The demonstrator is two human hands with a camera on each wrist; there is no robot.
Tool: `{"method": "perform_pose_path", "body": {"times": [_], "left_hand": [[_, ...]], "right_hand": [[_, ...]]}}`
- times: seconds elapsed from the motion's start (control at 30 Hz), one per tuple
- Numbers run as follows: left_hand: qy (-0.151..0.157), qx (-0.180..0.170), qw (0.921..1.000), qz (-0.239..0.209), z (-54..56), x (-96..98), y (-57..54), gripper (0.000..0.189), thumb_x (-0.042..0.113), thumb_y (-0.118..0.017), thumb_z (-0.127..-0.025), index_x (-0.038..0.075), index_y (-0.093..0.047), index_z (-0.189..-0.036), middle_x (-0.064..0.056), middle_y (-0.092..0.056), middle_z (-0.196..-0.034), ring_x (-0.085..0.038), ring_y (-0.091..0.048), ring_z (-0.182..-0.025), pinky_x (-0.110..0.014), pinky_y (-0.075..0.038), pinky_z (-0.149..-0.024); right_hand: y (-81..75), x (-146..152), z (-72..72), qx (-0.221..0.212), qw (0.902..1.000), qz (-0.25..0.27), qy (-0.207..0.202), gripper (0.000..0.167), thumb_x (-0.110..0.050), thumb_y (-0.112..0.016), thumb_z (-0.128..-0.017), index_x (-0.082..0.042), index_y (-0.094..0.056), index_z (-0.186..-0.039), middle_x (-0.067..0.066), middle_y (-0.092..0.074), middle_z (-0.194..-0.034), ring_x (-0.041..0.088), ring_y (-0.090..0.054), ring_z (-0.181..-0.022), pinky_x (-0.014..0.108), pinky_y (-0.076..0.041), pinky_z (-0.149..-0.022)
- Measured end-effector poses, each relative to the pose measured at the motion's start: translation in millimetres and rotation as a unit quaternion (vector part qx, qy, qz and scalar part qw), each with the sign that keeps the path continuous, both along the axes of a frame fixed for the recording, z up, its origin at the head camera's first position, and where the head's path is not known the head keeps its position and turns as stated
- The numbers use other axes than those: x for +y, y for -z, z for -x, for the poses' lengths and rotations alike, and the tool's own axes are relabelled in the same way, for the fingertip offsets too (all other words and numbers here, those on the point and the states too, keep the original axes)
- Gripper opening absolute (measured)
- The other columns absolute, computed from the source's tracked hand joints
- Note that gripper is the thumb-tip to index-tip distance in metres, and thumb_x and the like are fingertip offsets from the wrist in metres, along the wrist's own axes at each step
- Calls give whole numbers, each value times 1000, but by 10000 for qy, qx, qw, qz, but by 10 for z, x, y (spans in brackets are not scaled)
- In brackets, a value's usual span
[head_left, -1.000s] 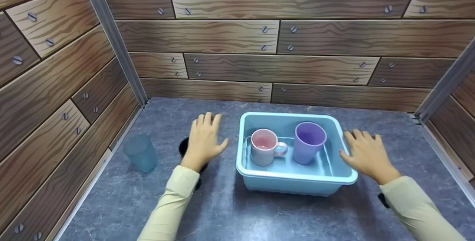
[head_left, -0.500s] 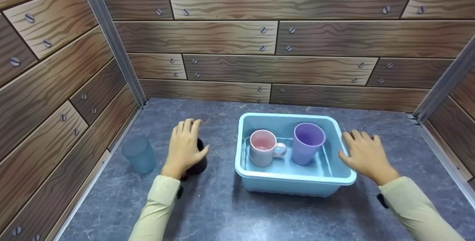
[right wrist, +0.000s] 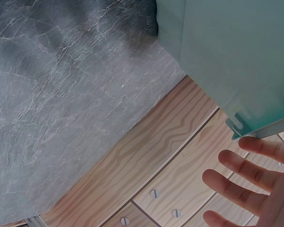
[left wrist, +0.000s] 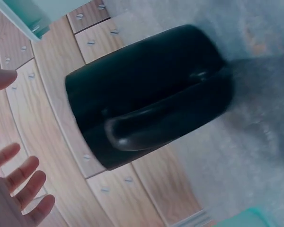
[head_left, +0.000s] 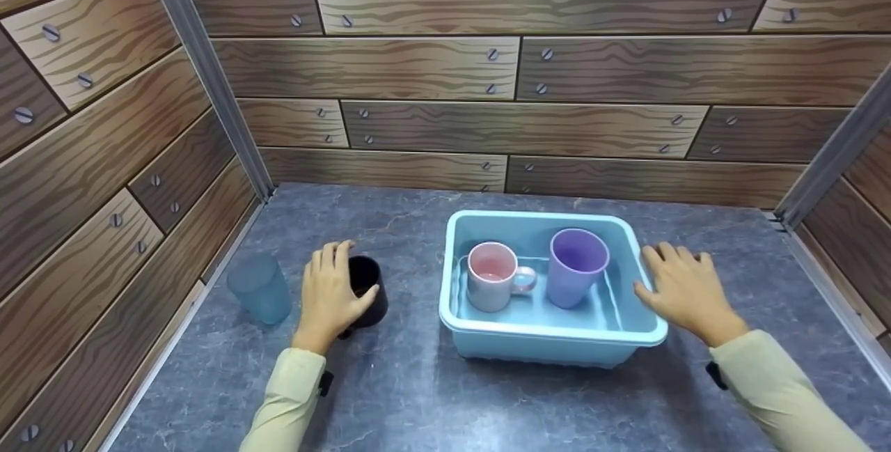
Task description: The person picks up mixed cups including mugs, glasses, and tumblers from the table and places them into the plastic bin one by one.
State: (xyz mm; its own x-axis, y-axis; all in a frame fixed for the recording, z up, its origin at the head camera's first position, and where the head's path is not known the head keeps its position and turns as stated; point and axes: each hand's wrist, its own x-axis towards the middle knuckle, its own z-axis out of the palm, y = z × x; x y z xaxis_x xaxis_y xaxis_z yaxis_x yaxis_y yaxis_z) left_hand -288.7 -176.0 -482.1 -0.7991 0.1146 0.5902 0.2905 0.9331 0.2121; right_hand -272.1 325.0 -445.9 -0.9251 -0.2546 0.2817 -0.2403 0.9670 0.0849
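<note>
A black mug (head_left: 373, 307) stands upright on the table, its handle (left wrist: 146, 125) facing the left wrist camera. My left hand (head_left: 328, 299) hovers at the mug's left side, partly covering it in the head view, fingers spread and lightly bent. The left wrist view shows a gap between these fingers (left wrist: 21, 165) and the mug. At the light blue tub (head_left: 557, 331), my right hand (head_left: 686, 292) is beside the right rim with loosely bent fingers; the index fingertip appears to touch the rim. Inside the tub are a pink mug (head_left: 491, 288) and a purple cup (head_left: 572, 281), both upright.
A translucent blue tumbler (head_left: 261, 290) stands left of my left hand. Wood-patterned walls (head_left: 418, 76) enclose the grey marbled table (head_left: 418, 396) at the back and both sides.
My left hand has moved left and toward me, from above the black mug to its left side, uncovering more of it. The right hand and tub hold their places.
</note>
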Motion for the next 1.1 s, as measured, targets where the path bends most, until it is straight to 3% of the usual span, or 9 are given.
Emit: {"method": "perform_pose_path", "body": {"times": [0.2,0.43,0.73,1.1], "left_hand": [[-123,-279,9971,-691,-21,-31,148,79,37,-80,-66,4,-44,-128,-17,-49,-118,-34,-48,-103,-46,-41,-90],[-347,-706,9866,-1430,-22,-65,287,86,38,-81,-67,3,-38,-133,-19,-45,-123,-35,-46,-107,-48,-39,-92],[-450,-1259,9732,-1870,-4,-107,361,92,43,-80,-67,1,-36,-135,-20,-44,-126,-36,-44,-118,-49,-37,-99],[-456,-1638,9615,-2157,41,-140,420,82,38,-79,-69,-3,-42,-130,-22,-47,-124,-38,-45,-116,-50,-35,-101]], "right_hand": [[13,8,-10,-13,10000,-21,0,55,-38,-59,-83,3,-51,-120,26,-56,-109,44,-55,-95,57,-37,-73],[26,9,-13,-62,10000,2,30,55,-38,-58,-84,2,-51,-120,26,-56,-110,44,-55,-94,57,-37,-73],[23,6,-11,-9,9999,93,-40,54,-37,-60,-83,2,-51,-120,26,-56,-110,45,-55,-95,57,-36,-73],[-13,-5,-26,-160,9998,94,-32,55,-37,-58,-84,3,-50,-122,26,-56,-112,44,-55,-97,58,-36,-75]]}}
